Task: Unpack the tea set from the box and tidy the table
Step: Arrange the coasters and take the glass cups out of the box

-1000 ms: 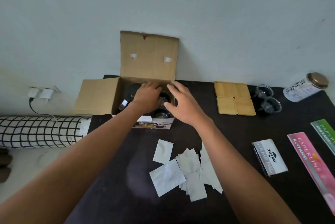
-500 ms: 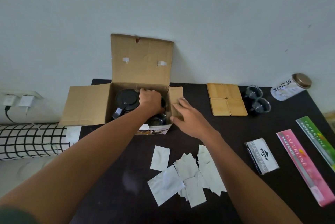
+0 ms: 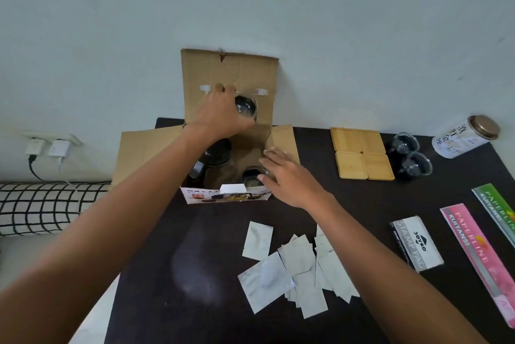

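Against the pale wall, a cardboard box (image 3: 252,148) stands open on the dark tabletop (image 3: 200,246), its back flap upright and its side flaps folded outward. Above the opening, the person's left hand (image 3: 220,116) holds a small glass cup (image 3: 245,107), fingers curled round it in a clamped grip, the cup raised in front of the back flap. Inside the box a dark teapot (image 3: 213,158) sits on the left, partly hidden by the left forearm, and another cup (image 3: 252,176) sits near the front right corner. The right hand (image 3: 289,176) reaches over the box's right front edge with fingers spread and fairly straight, its grip apart, fingertips at the rim of that inner cup; whether they touch it I cannot tell. To the right of the box, four wooden coasters (image 3: 362,157) lie flat in a square, edges touching. Just beside them stand two more glass cups (image 3: 409,157), one behind the other. Farther right a tin (image 3: 464,136) lies on its side near the tabletop's far corner. Nearer the person, a loose heap of white sachets (image 3: 295,268) overlaps between the forearms. A stamp pad box (image 3: 417,243) and two receipt books (image 3: 479,254) lie along the right side. Off the left edge lies a checked cushion (image 3: 47,207), with two plugs (image 3: 47,147) in the wall above it.
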